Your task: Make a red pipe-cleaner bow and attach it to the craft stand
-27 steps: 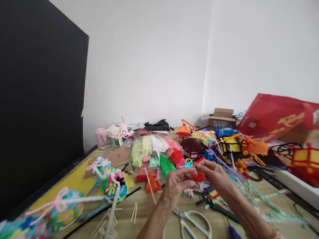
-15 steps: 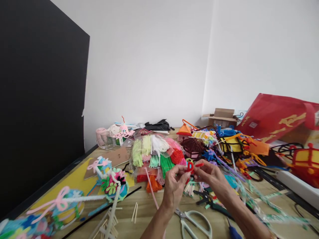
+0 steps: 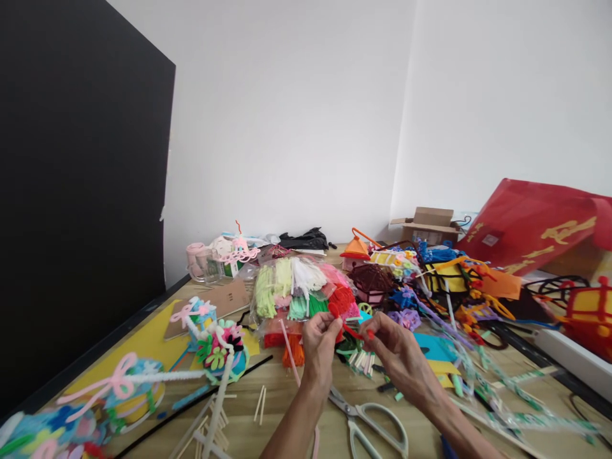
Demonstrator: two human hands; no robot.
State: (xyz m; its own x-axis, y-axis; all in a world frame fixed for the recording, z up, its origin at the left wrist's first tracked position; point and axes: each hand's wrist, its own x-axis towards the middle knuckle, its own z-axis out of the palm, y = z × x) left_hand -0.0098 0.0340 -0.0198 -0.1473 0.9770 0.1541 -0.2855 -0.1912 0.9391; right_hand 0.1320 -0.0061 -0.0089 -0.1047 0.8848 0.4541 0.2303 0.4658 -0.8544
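Note:
My left hand (image 3: 319, 343) and my right hand (image 3: 393, 347) are raised side by side above the wooden table (image 3: 287, 408). Between their pinched fingertips runs a short red pipe cleaner (image 3: 352, 332), each hand gripping one end. Just beyond the hands lies a pile of bagged pipe cleaners (image 3: 299, 290) in green, white, pink and red. White-handled scissors (image 3: 370, 426) lie on the table under my wrists.
Finished pipe-cleaner flowers and bows (image 3: 215, 347) lie at the left on a yellow sheet. A heap of coloured craft pieces (image 3: 440, 280) fills the right side, with a red bag (image 3: 530, 223) and a cardboard box (image 3: 428, 223) behind. A black board (image 3: 81, 191) stands at left.
The red pipe cleaner, earlier a loop between my fingers, is now pulled into a nearly straight strand. Both hands have shifted slightly left and apart.

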